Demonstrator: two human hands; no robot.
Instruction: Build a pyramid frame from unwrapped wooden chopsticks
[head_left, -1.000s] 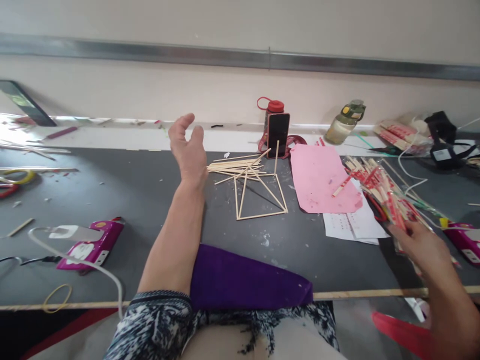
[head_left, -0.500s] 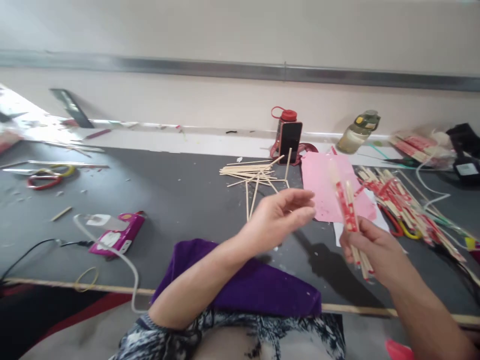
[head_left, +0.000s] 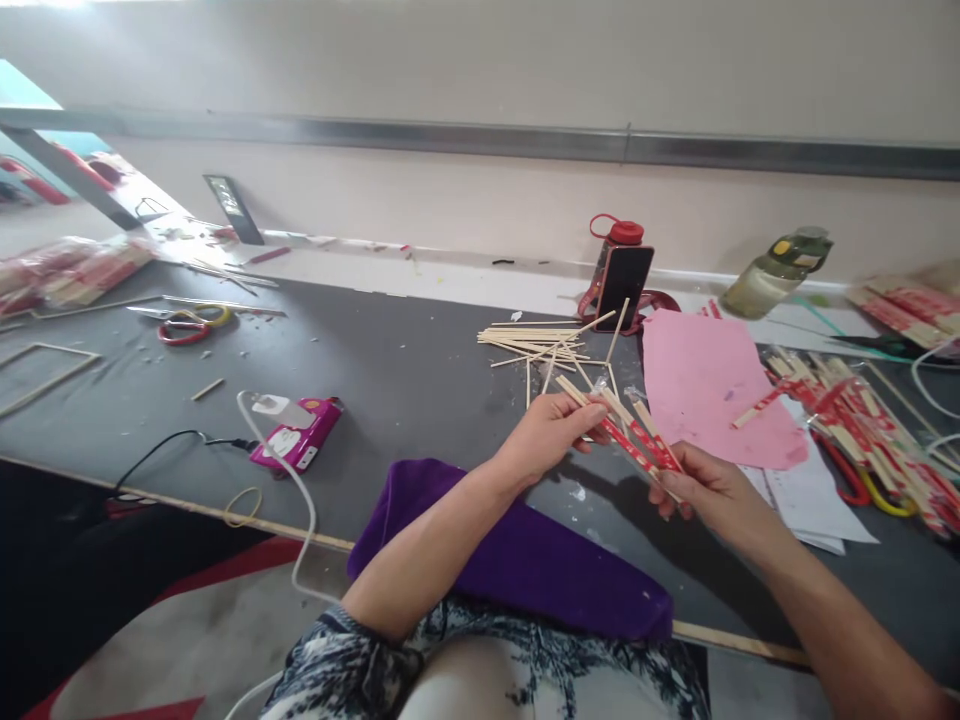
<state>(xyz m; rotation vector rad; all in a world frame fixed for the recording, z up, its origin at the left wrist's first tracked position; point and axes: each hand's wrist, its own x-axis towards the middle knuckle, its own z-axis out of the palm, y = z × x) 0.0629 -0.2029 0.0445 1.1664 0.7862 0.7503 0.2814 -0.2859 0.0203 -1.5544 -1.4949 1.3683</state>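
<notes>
While our 2 hands meet above a grey tabletop [head_left: 435,390], we hold a small bunch of wooden sticks in red-printed wrappers [head_left: 637,445] slantwise between them. Our left hand [head_left: 551,435] pinches the bunch with thumb and fingers toward its far end, where bare stick tips show past the wrapping. Our right hand [head_left: 701,485] is closed on the near end, thumb on top. How many sticks we grip, we cannot tell.

Just beyond our left hand, which partly hides it, stands a frame of thin sticks [head_left: 528,382], 1 of them rising toward a phone [head_left: 628,280]. Behind the frame we see a loose pile of bare sticks [head_left: 525,338]. The phone is propped upright in front of a red-capped bottle [head_left: 625,232].

To the right of the phone, a pink sheet [head_left: 690,385] overlaps white papers [head_left: 814,510], and beside them lies a heap of more wrapped sticks [head_left: 862,425], the red and yellow handles of scissors [head_left: 889,500] showing near it. A purple cloth [head_left: 585,580] lies at the table's near edge, below our forearms. On our left are a magenta device [head_left: 321,428] with a white plug [head_left: 281,408] and 1 more pair of scissors [head_left: 185,328].
</notes>
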